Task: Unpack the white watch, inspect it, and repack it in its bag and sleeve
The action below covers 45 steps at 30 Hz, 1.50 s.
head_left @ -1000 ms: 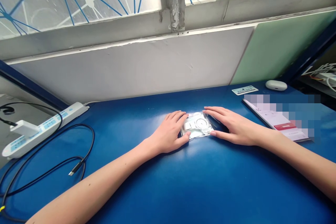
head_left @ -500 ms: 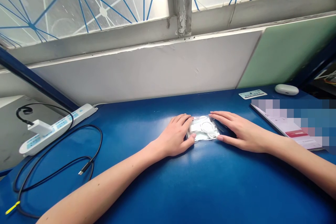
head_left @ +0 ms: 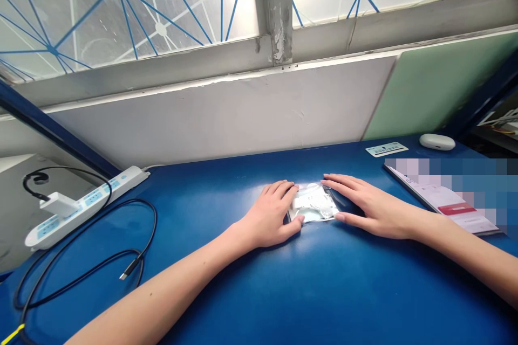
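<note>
A small clear plastic bag (head_left: 313, 211) with a white item inside lies flat on the blue table (head_left: 259, 291). Glare hides part of what it contains; a white cable or charger-like shape shows faintly. My left hand (head_left: 275, 213) rests at the bag's left side, fingers stretched out, fingertips and thumb on its edge. On the opposite side is my right hand (head_left: 366, 205), its fingers and thumb spread apart, the tips at the bag's right edge. Neither hand is closed round the bag.
On the left, a white power strip (head_left: 91, 202) holds a white plug (head_left: 59, 205) with a coiled black cable (head_left: 156, 221). Toward the right lie a card (head_left: 386, 149), a white oval case (head_left: 437, 142) and a partly blurred booklet (head_left: 453, 205). A wall (head_left: 226, 118) stands behind.
The view has tilted slightly, so everything sits a little lower in the picture. Both hands keep their places at the bag, which has not visibly moved on the table.
</note>
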Each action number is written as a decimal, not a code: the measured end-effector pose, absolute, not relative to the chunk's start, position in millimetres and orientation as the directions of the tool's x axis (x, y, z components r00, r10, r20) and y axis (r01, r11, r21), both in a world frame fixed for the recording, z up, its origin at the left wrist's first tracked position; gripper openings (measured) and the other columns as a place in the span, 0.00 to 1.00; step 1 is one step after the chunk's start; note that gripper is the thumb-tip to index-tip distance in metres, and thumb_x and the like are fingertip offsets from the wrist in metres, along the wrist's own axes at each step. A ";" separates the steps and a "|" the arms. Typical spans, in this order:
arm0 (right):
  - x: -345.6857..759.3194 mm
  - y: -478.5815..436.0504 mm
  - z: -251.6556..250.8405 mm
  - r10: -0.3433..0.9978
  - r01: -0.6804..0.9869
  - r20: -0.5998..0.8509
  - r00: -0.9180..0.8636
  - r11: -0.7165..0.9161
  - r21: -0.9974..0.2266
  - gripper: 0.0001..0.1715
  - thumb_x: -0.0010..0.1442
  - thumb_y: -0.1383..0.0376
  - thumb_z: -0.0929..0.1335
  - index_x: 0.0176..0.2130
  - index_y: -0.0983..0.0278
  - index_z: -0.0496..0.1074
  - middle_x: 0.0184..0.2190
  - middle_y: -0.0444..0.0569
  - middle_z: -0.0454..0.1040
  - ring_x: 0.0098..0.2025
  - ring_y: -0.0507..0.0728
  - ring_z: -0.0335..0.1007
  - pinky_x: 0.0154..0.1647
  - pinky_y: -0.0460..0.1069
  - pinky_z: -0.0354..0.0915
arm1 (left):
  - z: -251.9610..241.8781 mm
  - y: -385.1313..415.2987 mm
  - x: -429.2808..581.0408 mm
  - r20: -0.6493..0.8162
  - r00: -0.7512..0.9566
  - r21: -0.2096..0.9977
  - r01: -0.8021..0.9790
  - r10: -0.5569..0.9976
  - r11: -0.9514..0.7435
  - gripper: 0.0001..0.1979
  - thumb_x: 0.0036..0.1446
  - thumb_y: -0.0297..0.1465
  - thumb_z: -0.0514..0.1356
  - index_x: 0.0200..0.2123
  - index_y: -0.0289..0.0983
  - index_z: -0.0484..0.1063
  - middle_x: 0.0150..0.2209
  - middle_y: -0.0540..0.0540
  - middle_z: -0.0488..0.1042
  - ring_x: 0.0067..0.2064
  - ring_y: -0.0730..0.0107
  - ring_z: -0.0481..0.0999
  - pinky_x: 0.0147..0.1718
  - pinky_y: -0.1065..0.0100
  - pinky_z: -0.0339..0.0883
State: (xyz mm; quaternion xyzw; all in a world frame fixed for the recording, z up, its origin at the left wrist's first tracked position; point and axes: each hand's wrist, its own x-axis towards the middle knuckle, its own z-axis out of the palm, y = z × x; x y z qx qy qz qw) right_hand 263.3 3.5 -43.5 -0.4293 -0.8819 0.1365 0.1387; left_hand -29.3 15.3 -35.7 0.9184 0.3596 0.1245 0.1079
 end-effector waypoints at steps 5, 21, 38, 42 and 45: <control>263.5 4.2 -46.6 0.790 0.711 0.152 -0.594 0.603 -0.362 0.40 0.65 0.47 0.65 0.70 0.59 0.57 0.69 0.59 0.59 0.69 0.73 0.54 0.64 0.70 0.60 | -34.1 14.8 -28.5 0.146 0.713 0.280 0.635 0.686 -0.720 0.31 0.64 0.41 0.55 0.65 0.32 0.60 0.65 0.32 0.63 0.67 0.46 0.60 0.65 0.46 0.55; 264.3 5.0 -47.1 0.797 0.727 0.106 -0.595 0.589 -0.353 0.42 0.65 0.47 0.64 0.70 0.62 0.55 0.70 0.59 0.57 0.71 0.72 0.51 0.67 0.68 0.57 | -30.8 14.5 -29.1 0.121 0.720 0.248 0.645 0.683 -0.723 0.31 0.65 0.42 0.55 0.65 0.31 0.59 0.66 0.33 0.63 0.68 0.47 0.59 0.65 0.49 0.56; 264.0 4.9 -43.4 0.808 0.740 0.058 -0.586 0.562 -0.369 0.44 0.64 0.44 0.64 0.69 0.64 0.57 0.70 0.60 0.56 0.71 0.72 0.52 0.67 0.67 0.56 | -31.6 21.5 -34.7 0.107 0.743 0.245 0.625 0.661 -0.741 0.42 0.57 0.52 0.63 0.65 0.32 0.60 0.66 0.31 0.62 0.67 0.44 0.61 0.64 0.48 0.57; 266.2 6.0 -44.9 0.816 0.739 0.074 -0.573 0.553 -0.386 0.45 0.62 0.44 0.66 0.69 0.63 0.58 0.70 0.60 0.57 0.70 0.73 0.53 0.67 0.67 0.57 | -33.6 21.5 -34.4 0.112 0.726 0.256 0.639 0.678 -0.726 0.44 0.53 0.52 0.65 0.64 0.31 0.61 0.66 0.30 0.62 0.68 0.44 0.61 0.65 0.48 0.57; 266.6 5.9 -45.4 0.813 0.732 0.084 -0.576 0.558 -0.391 0.45 0.62 0.44 0.67 0.69 0.62 0.59 0.70 0.59 0.58 0.69 0.73 0.54 0.66 0.67 0.58 | -34.3 20.7 -33.8 0.119 0.717 0.269 0.642 0.687 -0.717 0.44 0.52 0.52 0.66 0.64 0.31 0.62 0.66 0.30 0.62 0.68 0.44 0.61 0.65 0.48 0.57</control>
